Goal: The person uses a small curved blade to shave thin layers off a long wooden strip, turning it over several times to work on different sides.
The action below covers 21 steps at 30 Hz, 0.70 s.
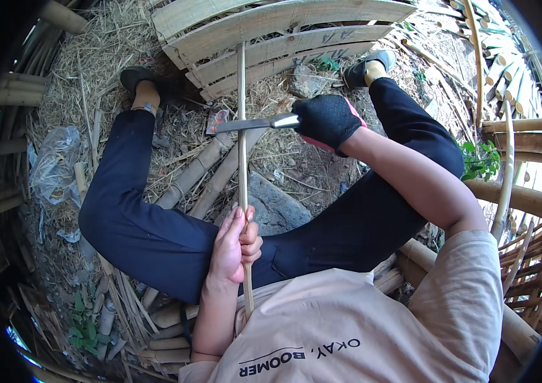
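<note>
A long, narrow bamboo strip (242,172) runs from my lap up to the slatted wooden crate, its far end against the slats. My bare left hand (237,246) is closed around the strip near its lower end, just above my shirt. In a black and pink work glove, my right hand (327,122) grips the handle of a knife (255,125). The flat metal blade lies crosswise over the strip, well above my left hand. Whether its edge bites into the bamboo I cannot tell.
The pale wooden crate (283,32) stands between my feet. A grey stone (269,205) and bamboo poles (204,167) lie between my legs on straw-strewn ground. A clear plastic bag (55,165) is at left. Cut bamboo poles (510,76) are piled at far right.
</note>
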### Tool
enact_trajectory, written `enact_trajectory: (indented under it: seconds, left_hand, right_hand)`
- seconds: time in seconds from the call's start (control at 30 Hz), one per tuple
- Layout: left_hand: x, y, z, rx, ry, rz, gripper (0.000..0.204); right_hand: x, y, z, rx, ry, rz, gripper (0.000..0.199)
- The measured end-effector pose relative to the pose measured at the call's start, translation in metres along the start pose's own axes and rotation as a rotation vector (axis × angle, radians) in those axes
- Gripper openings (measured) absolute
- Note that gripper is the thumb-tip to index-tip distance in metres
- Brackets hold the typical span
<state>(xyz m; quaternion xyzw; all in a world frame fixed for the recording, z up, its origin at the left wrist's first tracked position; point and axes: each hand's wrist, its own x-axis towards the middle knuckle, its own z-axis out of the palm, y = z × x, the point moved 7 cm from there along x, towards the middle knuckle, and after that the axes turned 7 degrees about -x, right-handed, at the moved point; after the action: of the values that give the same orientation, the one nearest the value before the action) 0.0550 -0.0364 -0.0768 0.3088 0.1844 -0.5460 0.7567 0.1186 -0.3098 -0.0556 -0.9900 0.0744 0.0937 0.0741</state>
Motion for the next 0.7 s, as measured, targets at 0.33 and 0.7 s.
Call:
enact_trajectory:
  seconds: [0.33, 0.7]
  left_hand:
    - [-0.001, 0.004, 0.003, -0.085, -0.048, -0.012, 0.023]
    - [0.002, -0.002, -0.001, -0.080, -0.087, -0.040, 0.023]
  right_hand:
    - [-0.005, 0.006, -0.022, 0.087, 0.075, 0.033, 0.027]
    - [-0.027, -0.051, 0.006, 0.008, -0.159, -0.243, 0.020]
